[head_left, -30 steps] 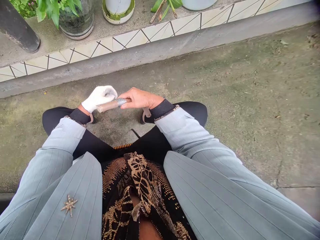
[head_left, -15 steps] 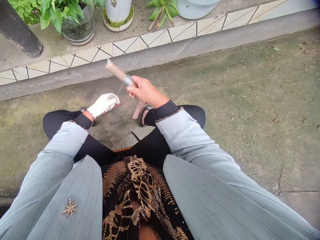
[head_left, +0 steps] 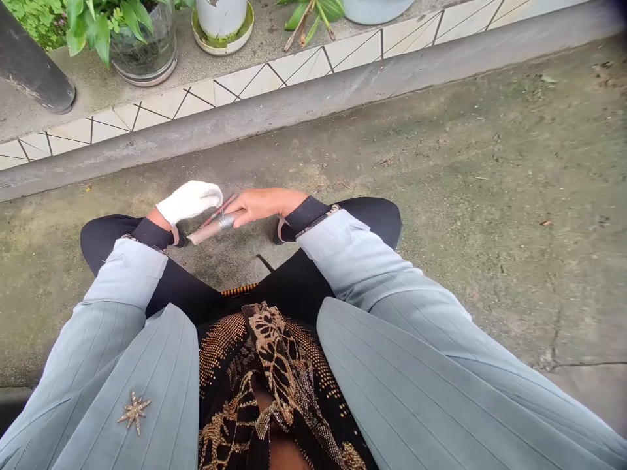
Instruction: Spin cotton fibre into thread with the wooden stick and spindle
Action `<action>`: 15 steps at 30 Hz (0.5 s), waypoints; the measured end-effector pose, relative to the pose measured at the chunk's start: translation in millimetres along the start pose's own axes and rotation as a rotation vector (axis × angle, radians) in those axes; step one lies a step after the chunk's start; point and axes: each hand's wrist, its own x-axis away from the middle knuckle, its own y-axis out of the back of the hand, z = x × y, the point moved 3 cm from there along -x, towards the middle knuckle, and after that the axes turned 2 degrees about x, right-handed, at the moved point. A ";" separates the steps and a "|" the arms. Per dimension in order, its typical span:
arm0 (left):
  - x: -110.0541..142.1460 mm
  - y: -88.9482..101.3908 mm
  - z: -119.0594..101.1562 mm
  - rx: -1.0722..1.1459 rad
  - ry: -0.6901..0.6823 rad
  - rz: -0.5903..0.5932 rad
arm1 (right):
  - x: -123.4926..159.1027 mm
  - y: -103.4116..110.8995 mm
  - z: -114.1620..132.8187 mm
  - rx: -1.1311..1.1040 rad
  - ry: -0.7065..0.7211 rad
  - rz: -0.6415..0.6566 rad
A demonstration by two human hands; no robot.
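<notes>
My right hand [head_left: 262, 206] is bare and closes around one end of a pale brown rod [head_left: 208, 230], which lies almost level in front of me. A band of silver thread [head_left: 226, 221] is wound on the rod near that hand. My left hand [head_left: 190, 201] wears a white glove and sits just beyond the rod's far part. A thin reddish strip [head_left: 218, 210] runs beneath its fingertips and seems pinched there. The gloved fingers partly hide the strip.
My black-trousered knees [head_left: 372, 215] and grey-blue pinstriped sleeves frame the hands. Mottled concrete ground [head_left: 465, 196] spreads ahead, bounded by a grey curb [head_left: 274, 111]. Beyond its tiled face stand potted plants [head_left: 144, 42] and a dark post [head_left: 32, 68].
The rod has swung down from pointing up and left to lying nearly level, with my right hand lower and closer to the glove. My left hand has risen slightly.
</notes>
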 end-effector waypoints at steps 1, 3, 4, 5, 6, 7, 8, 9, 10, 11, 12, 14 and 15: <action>-1.0 1.8 2.8 0.072 0.027 -0.061 | 3.5 4.3 2.3 -0.061 0.027 -0.102; -3.3 2.8 7.4 0.222 0.093 -0.189 | 12.3 17.8 3.0 -0.164 -0.003 -0.388; -4.4 1.2 8.3 0.292 0.120 -0.224 | 16.5 24.8 1.9 -0.207 -0.029 -0.521; -5.4 -2.1 7.8 0.355 0.136 -0.223 | 20.1 31.3 -0.1 -0.239 -0.058 -0.641; -6.3 -6.8 5.6 0.406 0.141 -0.182 | 22.7 37.2 -2.9 -0.259 -0.089 -0.743; -6.6 -12.4 1.9 0.440 0.134 -0.107 | 24.1 41.9 -6.4 -0.268 -0.122 -0.821; -6.3 -17.9 -3.0 0.457 0.120 -0.021 | 24.2 45.3 -10.3 -0.269 -0.161 -0.875; -5.2 -22.4 -8.5 0.455 0.102 0.060 | 23.3 47.2 -14.5 -0.259 -0.210 -0.905; -3.8 -25.0 -14.1 0.438 0.076 0.119 | 21.3 47.7 -18.6 -0.233 -0.272 -0.906; -2.3 -25.7 -19.3 0.404 0.047 0.153 | 18.7 46.7 -22.2 -0.185 -0.342 -0.885; -1.1 -24.9 -23.6 0.355 0.017 0.172 | 15.7 44.7 -24.8 -0.112 -0.411 -0.851; 0.3 -20.3 -29.0 0.243 -0.029 0.183 | 9.0 38.2 -26.2 0.083 -0.515 -0.748; 0.2 -17.5 -30.0 0.197 -0.044 0.181 | 5.6 34.1 -25.1 0.182 -0.542 -0.683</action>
